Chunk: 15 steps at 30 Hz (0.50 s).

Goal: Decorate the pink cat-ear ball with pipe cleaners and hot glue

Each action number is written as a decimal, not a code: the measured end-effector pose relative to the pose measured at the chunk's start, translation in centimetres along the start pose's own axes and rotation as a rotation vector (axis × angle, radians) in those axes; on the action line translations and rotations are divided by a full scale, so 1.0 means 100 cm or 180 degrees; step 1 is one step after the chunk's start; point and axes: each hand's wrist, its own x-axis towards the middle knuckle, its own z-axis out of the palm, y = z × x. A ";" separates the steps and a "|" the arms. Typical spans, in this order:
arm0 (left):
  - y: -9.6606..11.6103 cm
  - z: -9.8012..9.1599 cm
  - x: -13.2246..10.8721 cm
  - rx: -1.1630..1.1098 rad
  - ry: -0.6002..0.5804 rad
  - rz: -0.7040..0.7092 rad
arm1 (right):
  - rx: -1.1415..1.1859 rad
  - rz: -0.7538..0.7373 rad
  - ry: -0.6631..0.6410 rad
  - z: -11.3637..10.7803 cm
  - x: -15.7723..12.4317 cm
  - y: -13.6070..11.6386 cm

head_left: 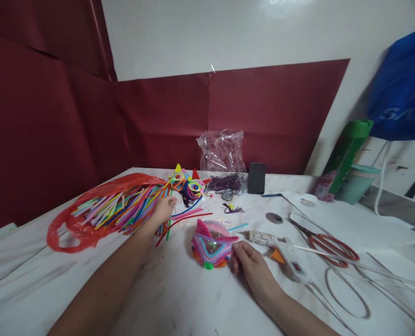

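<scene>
In front of me sits a round craft piece (212, 249) covered in coiled, colourful pipe cleaners, with pink pointed ears and a glossy clear part. My right hand (252, 265) grips its right edge between thumb and fingers. My left hand (164, 210) is at the right end of a big heap of pipe cleaners (105, 207), its fingers curled together; whatever they hold is hidden. Just beyond it are two finished-looking animal heads, one with yellow ears (178, 179) and one with red ears (195, 187). Loose red pipe cleaners (189, 218) lie between my hands.
A red plastic bag (62, 238) lies under the heap. Right of the craft piece are a glue gun (291, 261) with its cord and red-handled scissors (333, 247). Behind stand a clear plastic bag (223, 151), a dark phone-like slab (256, 178) and a green cup (359, 184).
</scene>
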 end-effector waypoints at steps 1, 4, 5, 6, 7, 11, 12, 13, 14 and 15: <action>-0.002 -0.003 0.001 0.0029 -0.0015 -0.0013 | 0.0009 0.0008 0.0003 0.000 0.000 0.000; -0.003 -0.005 0.001 0.0109 -0.0168 0.0064 | 0.0018 0.0050 0.0026 0.000 0.000 -0.002; -0.002 -0.003 0.001 0.0131 -0.0241 0.0131 | 0.0013 0.0061 0.0030 0.001 0.000 -0.002; -0.001 0.001 0.000 0.0157 -0.0313 0.0213 | 0.0011 0.0066 0.0035 0.001 0.000 -0.003; 0.001 0.005 0.000 0.0190 -0.0376 0.0303 | 0.0015 0.0066 0.0035 0.001 0.000 -0.003; 0.010 0.023 0.002 0.0417 -0.0531 0.0613 | 0.0045 0.0086 0.0011 0.001 -0.001 -0.004; 0.012 0.026 0.003 0.0485 -0.0549 0.0662 | 0.0031 0.0079 0.0006 0.001 -0.001 -0.003; 0.013 0.028 0.004 0.0545 -0.0559 0.0699 | 0.0019 0.0068 0.0003 0.001 0.000 -0.003; 0.015 0.030 0.005 0.0594 -0.0562 0.0724 | 0.0013 0.0061 0.0002 0.001 0.000 -0.003; 0.016 0.032 0.005 0.0626 -0.0555 0.0740 | 0.0011 0.0051 0.0001 0.002 0.000 -0.002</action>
